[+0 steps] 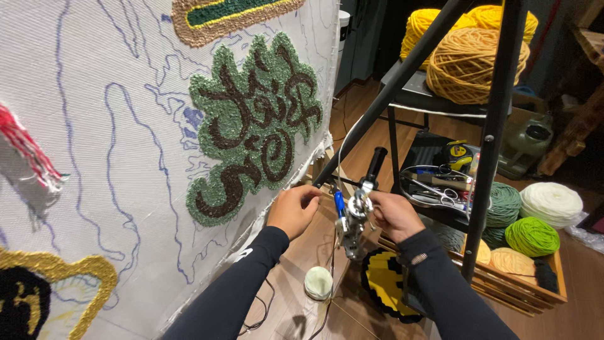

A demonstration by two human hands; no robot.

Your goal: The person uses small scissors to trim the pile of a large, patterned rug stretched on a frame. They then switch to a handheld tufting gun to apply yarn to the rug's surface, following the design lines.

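Fingers (378, 203) of the right hand (393, 216) pinch the metal tufting gun (352, 217), which hangs upright between both hands beside the cloth's edge. The left hand (293, 209) curls its fingers loosely against the gun's other side. The gun is shiny steel with a blue part and a black handle on top. Below lie a wooden floor (296, 308) and a pale yarn ball (318, 282). Stretched white cloth (94, 157) carries a fuzzy green-and-brown patch (255, 123). Farther off, yellow yarn cones (469, 60) sit on a black stand (491, 138).

Rug-tufting workshop, stretched tufting cloth (126, 126) on frame, yarn balls (531, 236) in crate, yarn cones (469, 63) on shelf
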